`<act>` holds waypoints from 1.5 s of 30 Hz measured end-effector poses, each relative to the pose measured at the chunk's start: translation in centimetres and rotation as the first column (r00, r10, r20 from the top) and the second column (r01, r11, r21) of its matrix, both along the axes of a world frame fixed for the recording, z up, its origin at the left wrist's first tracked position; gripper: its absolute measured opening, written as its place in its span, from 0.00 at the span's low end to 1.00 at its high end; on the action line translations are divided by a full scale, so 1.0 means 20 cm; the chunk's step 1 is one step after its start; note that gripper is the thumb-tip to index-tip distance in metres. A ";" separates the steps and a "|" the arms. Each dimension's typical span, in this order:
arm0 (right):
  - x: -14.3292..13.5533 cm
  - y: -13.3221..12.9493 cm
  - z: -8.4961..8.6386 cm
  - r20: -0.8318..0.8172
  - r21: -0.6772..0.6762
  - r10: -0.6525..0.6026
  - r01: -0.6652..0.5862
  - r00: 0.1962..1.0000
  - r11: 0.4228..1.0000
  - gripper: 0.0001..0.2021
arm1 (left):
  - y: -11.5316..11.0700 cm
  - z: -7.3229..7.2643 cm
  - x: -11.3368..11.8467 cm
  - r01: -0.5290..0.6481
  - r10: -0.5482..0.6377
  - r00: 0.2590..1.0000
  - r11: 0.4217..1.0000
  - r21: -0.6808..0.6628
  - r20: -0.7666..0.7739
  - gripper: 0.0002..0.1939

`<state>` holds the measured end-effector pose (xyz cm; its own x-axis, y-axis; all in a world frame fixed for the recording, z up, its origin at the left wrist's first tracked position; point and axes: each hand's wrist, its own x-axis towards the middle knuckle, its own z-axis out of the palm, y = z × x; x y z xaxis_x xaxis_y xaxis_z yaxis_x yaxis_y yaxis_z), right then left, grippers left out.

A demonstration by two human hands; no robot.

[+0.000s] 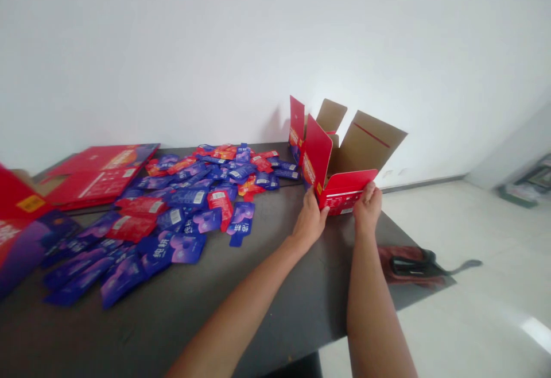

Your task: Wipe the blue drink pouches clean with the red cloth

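Box near the far right corner of the table, red outside, brown inside, flaps standing open; whether its base touches the table, cannot tell; left hand at its lower left front, fingers closed on the side, thumb along the front; right hand at its right end, fingers bent in, holding that side; second box, also open, just behind the first, by the far edge; packets, blue and red, in a loose heap from the far edge down the left half, some overlapping, barcodes showing on several; flat cartons, red, toward the far left corner, behind the heap; third box at the left edge, partly out of view, blurred; brown cloth at the near right corner, black item lying on it, strap reaching past the right edge
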<state>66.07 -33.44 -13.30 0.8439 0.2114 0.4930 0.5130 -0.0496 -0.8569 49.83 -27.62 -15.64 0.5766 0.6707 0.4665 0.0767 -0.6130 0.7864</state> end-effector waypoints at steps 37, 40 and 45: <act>-0.03 0.17 -0.13 0.032 -0.193 0.206 -0.196 0.978 0.961 0.40 | 0.07 -0.08 0.08 -0.001 0.044 0.982 0.973 0.229 -0.183 0.26; -0.01 0.19 -0.16 0.035 -0.212 0.200 -0.189 0.979 0.959 0.38 | 0.05 -0.05 0.06 -0.019 0.068 0.981 0.968 0.252 -0.184 0.21; 0.01 0.21 -0.15 0.059 -0.202 0.193 -0.178 0.979 0.963 0.35 | -0.05 0.01 -0.04 -0.012 0.089 0.974 0.940 0.342 -0.210 0.15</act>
<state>66.21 -29.17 -16.27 0.7418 0.4591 0.4889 0.5933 -0.1092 -0.7976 49.04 -28.67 -15.43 0.6594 0.5275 0.5357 0.2615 -0.8289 0.4945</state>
